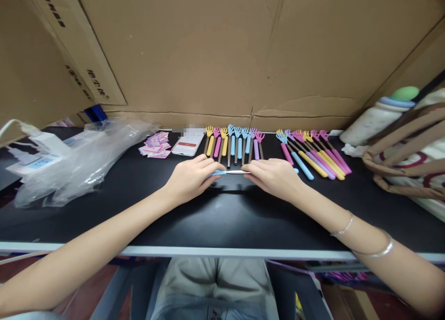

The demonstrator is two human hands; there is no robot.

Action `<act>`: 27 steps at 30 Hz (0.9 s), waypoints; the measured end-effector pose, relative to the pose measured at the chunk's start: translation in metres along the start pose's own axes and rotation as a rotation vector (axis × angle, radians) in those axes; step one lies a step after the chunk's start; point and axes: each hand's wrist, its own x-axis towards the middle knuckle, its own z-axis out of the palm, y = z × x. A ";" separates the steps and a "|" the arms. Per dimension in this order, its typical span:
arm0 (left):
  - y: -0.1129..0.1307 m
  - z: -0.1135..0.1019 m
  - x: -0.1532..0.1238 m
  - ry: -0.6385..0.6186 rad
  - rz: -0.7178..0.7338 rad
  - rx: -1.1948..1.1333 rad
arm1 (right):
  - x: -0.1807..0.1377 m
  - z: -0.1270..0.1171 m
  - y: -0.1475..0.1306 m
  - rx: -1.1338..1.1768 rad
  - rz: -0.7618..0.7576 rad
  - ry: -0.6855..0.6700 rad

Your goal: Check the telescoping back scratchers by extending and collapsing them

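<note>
Between my two hands a back scratcher stretches level above the black table, with a light blue part and a bare metal rod (238, 172) showing. My left hand (191, 176) is closed around the blue part. The fingers of my right hand (274, 177) are closed on the other end of the rod and hide it. Just beyond my hands lies a row of back scratcher pieces (239, 146): claw heads on dark rods, with loose coloured handles between them. To the right lie several back scratchers (313, 155) with handles fitted, in pink, blue, yellow and purple.
Left of the row are a white phone (188, 143) and a pile of small pink cards (155, 145). Clear plastic bags (79, 162) partly cover a power strip (33, 165). A white bottle (371, 121) leans by a brown-handled bag (410, 158) at right. Cardboard (194, 51) walls the back.
</note>
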 end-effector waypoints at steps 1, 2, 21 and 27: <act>0.000 0.000 0.000 -0.002 0.003 0.001 | 0.000 0.000 0.000 0.012 0.004 -0.003; 0.000 0.000 0.000 -0.003 0.004 0.002 | 0.000 0.000 -0.001 0.024 0.008 -0.008; -0.002 -0.002 -0.001 -0.057 -0.037 -0.034 | -0.003 0.003 -0.007 0.163 0.043 0.017; -0.002 -0.002 0.000 -0.202 -0.144 -0.202 | -0.003 0.002 -0.007 0.158 0.034 0.012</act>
